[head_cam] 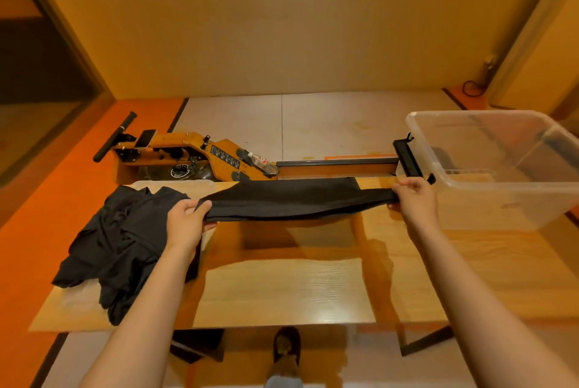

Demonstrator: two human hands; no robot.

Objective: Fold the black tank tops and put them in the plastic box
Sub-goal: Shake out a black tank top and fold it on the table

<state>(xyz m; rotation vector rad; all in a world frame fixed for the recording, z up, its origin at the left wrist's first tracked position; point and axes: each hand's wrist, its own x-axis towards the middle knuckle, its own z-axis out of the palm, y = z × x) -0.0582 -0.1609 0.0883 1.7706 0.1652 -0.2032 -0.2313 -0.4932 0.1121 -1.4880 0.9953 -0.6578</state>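
A black tank top (291, 199) is stretched flat in the air above the far part of the wooden table (313, 287). My left hand (188, 221) grips its left end, and my right hand (415, 196) grips its right end. A heap of several more black tank tops (122, 240) lies on the table's left side, partly under my left forearm. The clear plastic box (488, 196) stands on the table's right end, just right of my right hand, with nothing visible inside.
A wooden rowing machine (200, 155) lies on the floor behind the table, a water bottle (263, 162) on it. A pale plastic lid (175, 184) peeks out behind the heap. My foot (286, 347) shows below the near table edge.
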